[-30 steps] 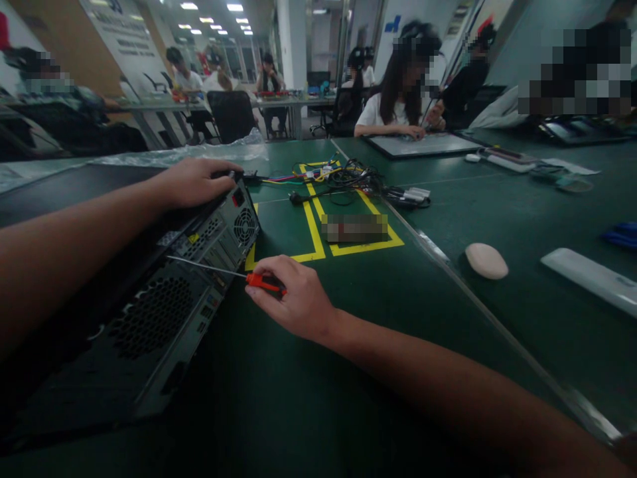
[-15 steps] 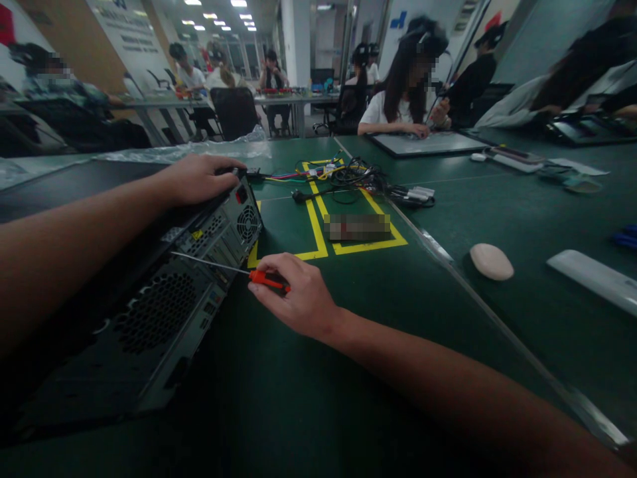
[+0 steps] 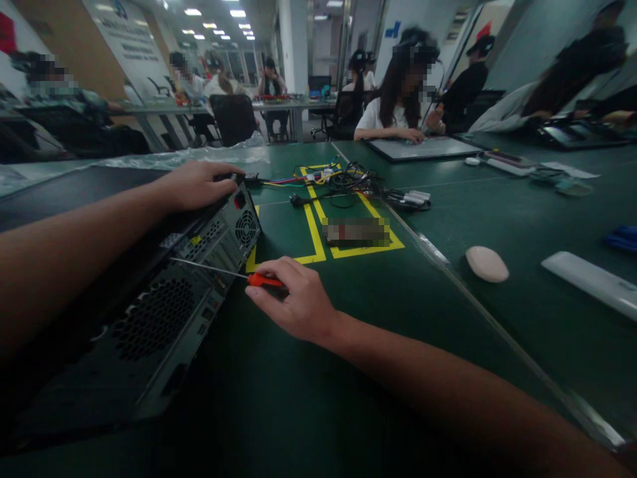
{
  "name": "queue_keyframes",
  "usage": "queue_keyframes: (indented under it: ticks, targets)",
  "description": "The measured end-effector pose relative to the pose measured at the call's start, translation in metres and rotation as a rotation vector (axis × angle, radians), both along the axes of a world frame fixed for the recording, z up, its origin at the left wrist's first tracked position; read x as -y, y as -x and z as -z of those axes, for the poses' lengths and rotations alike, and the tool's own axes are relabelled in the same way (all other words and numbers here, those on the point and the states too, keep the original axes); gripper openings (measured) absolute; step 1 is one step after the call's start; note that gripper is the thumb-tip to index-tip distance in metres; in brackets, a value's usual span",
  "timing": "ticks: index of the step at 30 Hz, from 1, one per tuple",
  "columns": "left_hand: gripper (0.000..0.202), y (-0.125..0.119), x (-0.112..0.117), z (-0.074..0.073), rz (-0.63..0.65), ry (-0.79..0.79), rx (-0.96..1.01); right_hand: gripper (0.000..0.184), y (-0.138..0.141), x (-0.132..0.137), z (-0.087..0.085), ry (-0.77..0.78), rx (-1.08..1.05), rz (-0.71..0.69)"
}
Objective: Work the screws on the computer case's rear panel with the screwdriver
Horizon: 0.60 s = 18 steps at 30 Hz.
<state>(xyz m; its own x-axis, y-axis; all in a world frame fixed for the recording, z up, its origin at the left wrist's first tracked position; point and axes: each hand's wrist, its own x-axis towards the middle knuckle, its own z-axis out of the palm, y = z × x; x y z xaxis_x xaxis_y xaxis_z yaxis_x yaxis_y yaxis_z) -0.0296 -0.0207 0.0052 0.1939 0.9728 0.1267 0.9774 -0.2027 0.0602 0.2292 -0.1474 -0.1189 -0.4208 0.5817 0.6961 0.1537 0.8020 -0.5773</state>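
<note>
A black and grey computer case (image 3: 144, 372) lies on the left of the table with its vented back panel facing right. My left hand (image 3: 202, 184) rests flat on its top near the far back corner, fingers stretched out and thumb apart. In my right hand (image 3: 293, 295) is a screwdriver (image 3: 266, 280) with an orange handle, held between thumb and fingers. Its long thin shaft points left across the back panel, and the tip is at the panel's upper edge. Whether the tip sits on a screw is too small to tell.
Yellow tape (image 3: 313, 229) marks rectangles on the green table (image 3: 398, 332). Tangled cables (image 3: 355, 178) lie behind a pixelated object (image 3: 355, 232). On the right are a pale computer mouse (image 3: 488, 263) and a white bar (image 3: 590, 282). A person (image 3: 398, 113) works on a flat panel (image 3: 423, 146) opposite.
The view has shifted slightly. Both hands keep their places on the case and the screwdriver; the handle sits a little differently in the right-hand fingers.
</note>
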Motion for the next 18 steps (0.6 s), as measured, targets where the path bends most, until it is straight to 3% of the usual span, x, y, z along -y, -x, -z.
queue_keyframes:
  ticks: [8, 18]
  targets:
    - [0.068, -0.0091, 0.0069, -0.0045, -0.049, 0.022, 0.016, 0.031, 0.0019, 0.0008, 0.0002, 0.041, 0.035, -0.001]
    - [0.071, -0.0066, 0.0048, -0.0053, -0.023, 0.037, 0.012, 0.014, 0.0027, -0.0001, 0.0023, 0.007, 0.046, -0.005]
